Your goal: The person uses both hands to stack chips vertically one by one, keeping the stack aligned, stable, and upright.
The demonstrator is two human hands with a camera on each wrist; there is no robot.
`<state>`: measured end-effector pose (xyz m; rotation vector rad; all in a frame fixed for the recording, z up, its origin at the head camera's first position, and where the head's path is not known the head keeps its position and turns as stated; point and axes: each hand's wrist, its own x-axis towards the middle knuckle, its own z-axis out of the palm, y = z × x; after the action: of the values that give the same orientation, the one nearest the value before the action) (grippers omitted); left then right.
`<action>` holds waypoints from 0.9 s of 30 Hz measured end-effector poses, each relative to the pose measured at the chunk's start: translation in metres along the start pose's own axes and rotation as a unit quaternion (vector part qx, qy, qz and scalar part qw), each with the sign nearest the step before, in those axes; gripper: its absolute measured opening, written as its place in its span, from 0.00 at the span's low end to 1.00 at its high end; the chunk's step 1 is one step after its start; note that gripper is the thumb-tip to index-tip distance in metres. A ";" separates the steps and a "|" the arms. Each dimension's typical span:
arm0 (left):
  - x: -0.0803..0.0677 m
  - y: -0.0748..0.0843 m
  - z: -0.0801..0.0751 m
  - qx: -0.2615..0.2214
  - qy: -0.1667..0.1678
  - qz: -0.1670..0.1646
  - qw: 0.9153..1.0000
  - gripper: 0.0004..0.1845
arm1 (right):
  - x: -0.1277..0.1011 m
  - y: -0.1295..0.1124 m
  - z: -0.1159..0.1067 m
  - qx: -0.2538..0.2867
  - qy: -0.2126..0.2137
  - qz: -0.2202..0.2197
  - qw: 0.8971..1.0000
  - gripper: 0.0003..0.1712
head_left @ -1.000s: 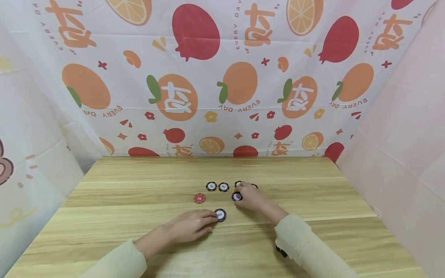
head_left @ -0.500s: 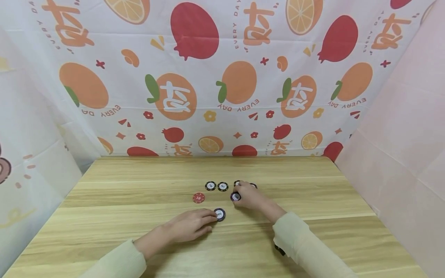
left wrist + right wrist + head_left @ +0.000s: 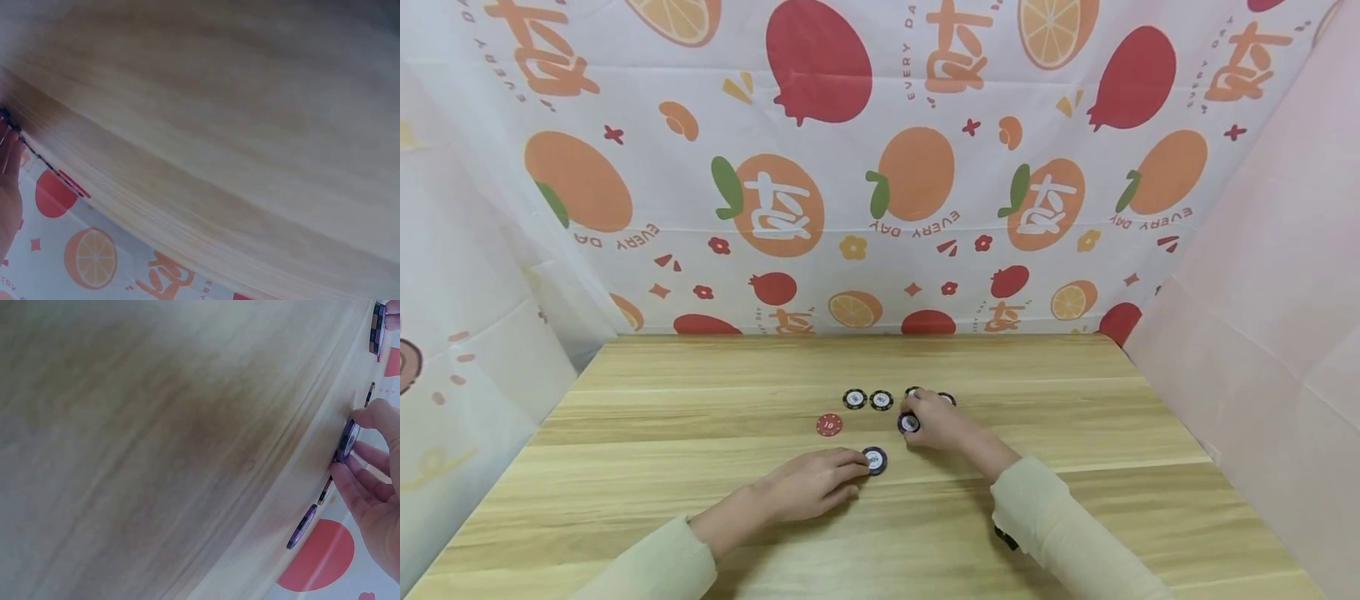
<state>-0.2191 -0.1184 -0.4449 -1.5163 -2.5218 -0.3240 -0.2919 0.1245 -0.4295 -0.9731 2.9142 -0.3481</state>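
Observation:
My left hand [image 3: 808, 485] lies palm down, its fingertips touching the left edge of a dark purple-rimmed poker chip [image 3: 875, 461] that seems to sit on others. The thumb stays apart from that chip. Farther right, my right hand [image 3: 942, 422] pinches another purple poker chip [image 3: 909, 423] by its edge; the right wrist view shows this chip [image 3: 349, 440] between thumb and fingers, close to the tabletop. Partly behind the right hand are a black poker chip [image 3: 913, 391] and another chip [image 3: 949, 398]. In the left wrist view only the left hand's edge [image 3: 9, 200] shows.
Two black poker chips [image 3: 868, 399] lie side by side behind the left hand, and a red chip [image 3: 829, 425] marked 10 lies left of them. The wooden table [image 3: 685, 417] ends at a fruit-print cloth [image 3: 865, 267]. A small black object [image 3: 1005, 537] is by the right sleeve.

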 end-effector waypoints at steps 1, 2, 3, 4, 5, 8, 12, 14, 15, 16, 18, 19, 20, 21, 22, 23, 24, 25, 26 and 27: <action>0.000 0.000 0.000 0.000 0.000 -0.002 1.000 0.16 | 0.000 0.000 0.000 0.003 -0.001 0.001 1.000 0.20; 0.000 0.000 0.000 -0.001 -0.001 -0.004 1.000 0.16 | 0.000 0.000 0.000 0.006 -0.002 0.001 1.000 0.20; 0.001 0.000 -0.001 -0.002 -0.002 -0.006 1.000 0.16 | 0.000 0.000 0.000 0.009 -0.001 -0.001 1.000 0.20; 0.001 0.001 -0.001 -0.002 -0.002 -0.007 1.000 0.16 | -0.001 0.000 0.000 0.012 -0.001 -0.002 1.000 0.20; 0.001 0.001 -0.001 -0.002 -0.005 -0.009 1.000 0.16 | -0.001 0.000 -0.001 0.016 0.000 -0.003 1.000 0.19; 0.001 0.001 -0.001 -0.002 -0.011 -0.015 1.000 0.16 | -0.002 0.000 -0.002 0.028 0.001 -0.010 1.000 0.18; 0.001 0.002 -0.002 0.002 -0.015 -0.016 1.000 0.16 | -0.003 -0.002 -0.003 0.034 0.000 -0.023 0.999 0.18; 0.002 0.003 -0.002 0.003 -0.017 -0.016 1.000 0.16 | -0.003 -0.002 -0.003 0.032 0.000 -0.028 0.999 0.18; 0.002 0.003 -0.002 0.003 -0.018 -0.016 1.000 0.16 | -0.003 -0.003 -0.003 0.033 -0.001 -0.030 0.999 0.18; 0.002 0.003 -0.003 0.002 -0.020 -0.017 1.000 0.16 | -0.003 -0.003 -0.003 0.031 -0.001 -0.031 0.999 0.18; 0.002 0.003 -0.003 0.004 -0.022 -0.017 1.000 0.16 | -0.003 -0.003 -0.003 0.028 0.000 -0.036 0.999 0.19; 0.003 0.003 -0.003 0.004 -0.023 -0.017 1.000 0.16 | -0.003 -0.004 -0.003 0.027 0.001 -0.039 0.999 0.19; 0.003 0.003 -0.003 0.006 -0.022 -0.017 1.000 0.16 | -0.003 -0.005 -0.003 0.028 0.002 -0.041 0.999 0.19; 0.003 0.003 -0.003 0.007 -0.022 -0.017 1.000 0.16 | -0.003 -0.005 -0.003 0.028 0.003 -0.043 0.999 0.18; 0.003 0.003 -0.003 0.008 -0.022 -0.016 1.000 0.16 | -0.003 -0.006 -0.003 0.026 0.004 -0.046 0.999 0.18; 0.003 0.003 -0.003 0.009 -0.021 -0.016 1.000 0.16 | -0.003 -0.007 -0.003 0.028 0.004 -0.048 0.998 0.18; 0.003 0.003 -0.003 0.010 -0.020 -0.016 1.000 0.16 | -0.003 -0.008 -0.003 0.029 0.004 -0.049 0.998 0.18; 0.003 0.003 -0.003 0.011 -0.018 -0.015 1.000 0.16 | -0.003 -0.008 -0.003 0.029 0.004 -0.050 0.998 0.17; 0.003 0.003 -0.002 0.012 -0.016 -0.013 1.000 0.16 | -0.003 -0.009 -0.003 0.029 0.002 -0.049 0.998 0.17; 0.003 0.003 -0.002 0.012 -0.014 -0.012 1.000 0.16 | -0.003 -0.010 -0.002 0.029 0.001 -0.048 0.998 0.17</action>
<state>-0.2177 -0.1153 -0.4419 -1.4939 -2.5569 -0.2776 -0.2837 0.1195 -0.4252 -1.1056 2.8478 -0.4348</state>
